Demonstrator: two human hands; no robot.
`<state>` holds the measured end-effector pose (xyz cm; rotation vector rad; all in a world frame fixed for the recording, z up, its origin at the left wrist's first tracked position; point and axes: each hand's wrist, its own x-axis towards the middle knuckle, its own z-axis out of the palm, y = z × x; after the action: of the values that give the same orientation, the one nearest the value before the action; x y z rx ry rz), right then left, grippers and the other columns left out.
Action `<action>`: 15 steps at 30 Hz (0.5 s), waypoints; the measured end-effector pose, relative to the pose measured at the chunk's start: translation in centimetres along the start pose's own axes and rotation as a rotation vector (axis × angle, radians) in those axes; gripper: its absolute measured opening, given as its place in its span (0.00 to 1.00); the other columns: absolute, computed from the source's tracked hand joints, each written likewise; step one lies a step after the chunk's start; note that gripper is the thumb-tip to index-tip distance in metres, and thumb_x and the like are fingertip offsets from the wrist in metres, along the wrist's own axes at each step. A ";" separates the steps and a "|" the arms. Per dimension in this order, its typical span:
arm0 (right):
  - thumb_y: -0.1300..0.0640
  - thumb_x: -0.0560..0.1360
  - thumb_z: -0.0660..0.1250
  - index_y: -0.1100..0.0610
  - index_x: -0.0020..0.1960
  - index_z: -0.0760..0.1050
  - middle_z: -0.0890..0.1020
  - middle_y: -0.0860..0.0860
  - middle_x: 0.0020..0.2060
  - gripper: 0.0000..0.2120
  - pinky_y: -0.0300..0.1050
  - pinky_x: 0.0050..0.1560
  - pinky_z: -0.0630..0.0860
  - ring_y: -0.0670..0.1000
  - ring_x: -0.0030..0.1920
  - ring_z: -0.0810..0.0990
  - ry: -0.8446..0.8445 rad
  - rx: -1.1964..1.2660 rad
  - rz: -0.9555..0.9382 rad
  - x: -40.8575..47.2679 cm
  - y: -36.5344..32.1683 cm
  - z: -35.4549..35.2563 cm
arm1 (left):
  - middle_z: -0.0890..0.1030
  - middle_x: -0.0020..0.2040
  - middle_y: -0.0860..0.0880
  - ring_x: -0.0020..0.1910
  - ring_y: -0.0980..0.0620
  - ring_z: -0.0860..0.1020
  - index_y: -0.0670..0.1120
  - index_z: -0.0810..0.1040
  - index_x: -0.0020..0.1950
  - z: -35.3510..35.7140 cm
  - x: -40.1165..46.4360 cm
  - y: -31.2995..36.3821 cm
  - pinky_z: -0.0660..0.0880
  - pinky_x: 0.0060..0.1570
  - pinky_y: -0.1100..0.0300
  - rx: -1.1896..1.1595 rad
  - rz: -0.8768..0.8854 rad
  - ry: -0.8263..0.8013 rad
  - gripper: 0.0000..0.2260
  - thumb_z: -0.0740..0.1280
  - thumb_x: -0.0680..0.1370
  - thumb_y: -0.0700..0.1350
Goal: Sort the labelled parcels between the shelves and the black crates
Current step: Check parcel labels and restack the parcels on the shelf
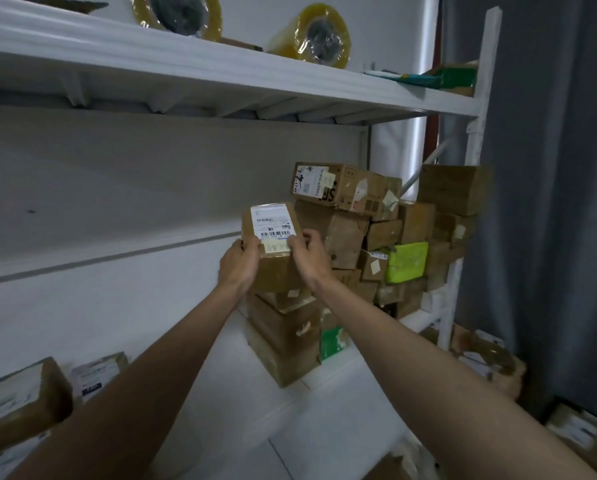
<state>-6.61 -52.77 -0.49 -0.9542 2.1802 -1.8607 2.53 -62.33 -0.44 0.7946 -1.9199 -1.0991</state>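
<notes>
**Mid-sort: one parcel in hand, shelf stack half built**

Nearest me, bottom left: two labelled parcels point(23, 400) on a lower surface, one brown, one paler beside it. Bottom right: a few more labelled boxes point(484, 358) low down, blurred, count unclear. No black crates in view.

Both arms out. My left hand point(238, 263) grips the left side of the held parcel point(273, 247), thumb curled on its top edge. My right hand point(309, 252) grips the right side, fingers wrapped onto the face just below the white label point(273, 221). Label faces me, barcode visible, text too small to read. Parcel is up at shelf height, just left of the stack, not yet set down.

Behind it: the parcel stack point(376, 244) fills the right end of the middle shelf point(99, 258); more than a dozen brown boxes, plus one lime-green pouch point(408, 261). Left part of that shelf holds nothing I can see.

Top shelf point(186, 60): two yellow tape rolls point(321, 36).

My read: roughly midway; loose parcels below remain.
</notes>
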 end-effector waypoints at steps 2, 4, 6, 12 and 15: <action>0.44 0.82 0.60 0.53 0.76 0.64 0.69 0.54 0.73 0.26 0.56 0.72 0.67 0.56 0.72 0.69 0.041 0.024 0.011 -2.2 -0.2 -0.6 | 0.80 0.63 0.45 0.58 0.45 0.78 0.47 0.76 0.68 0.0 -1.7 -0.1 0.75 0.63 0.47 0.018 0.003 -0.014 0.24 0.55 0.82 0.61; 0.46 0.82 0.62 0.55 0.76 0.65 0.68 0.54 0.73 0.26 0.53 0.72 0.66 0.56 0.72 0.69 0.097 0.049 0.026 -4.1 0.0 -1.5 | 0.80 0.63 0.45 0.58 0.44 0.78 0.46 0.77 0.67 0.6 -3.5 0.0 0.75 0.62 0.47 0.020 0.007 -0.029 0.25 0.57 0.82 0.62; 0.47 0.80 0.64 0.55 0.74 0.67 0.70 0.55 0.71 0.24 0.53 0.71 0.69 0.56 0.69 0.71 0.160 0.081 0.064 -5.8 0.8 -2.7 | 0.80 0.62 0.45 0.58 0.43 0.78 0.46 0.77 0.67 1.7 -5.5 0.3 0.75 0.62 0.49 0.018 0.015 -0.049 0.24 0.57 0.82 0.62; 0.47 0.74 0.66 0.55 0.62 0.70 0.77 0.56 0.60 0.20 0.56 0.63 0.75 0.56 0.59 0.77 0.388 0.139 0.159 -10.0 5.2 -9.3 | 0.81 0.60 0.43 0.60 0.40 0.78 0.44 0.79 0.65 8.8 -11.0 0.8 0.71 0.56 0.53 -0.018 0.056 -0.202 0.24 0.59 0.82 0.61; 0.51 0.78 0.66 0.56 0.62 0.69 0.79 0.55 0.59 0.16 0.48 0.59 0.74 0.56 0.59 0.78 0.488 0.110 0.202 -11.6 8.0 -14.3 | 0.81 0.61 0.44 0.60 0.42 0.77 0.44 0.77 0.66 14.0 -13.6 1.8 0.70 0.55 0.55 -0.052 0.029 -0.308 0.22 0.60 0.82 0.60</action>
<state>-7.24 -34.10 -8.02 -0.2591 2.2747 -2.2586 -2.72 -44.87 -7.76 0.5929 -2.1373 -1.3095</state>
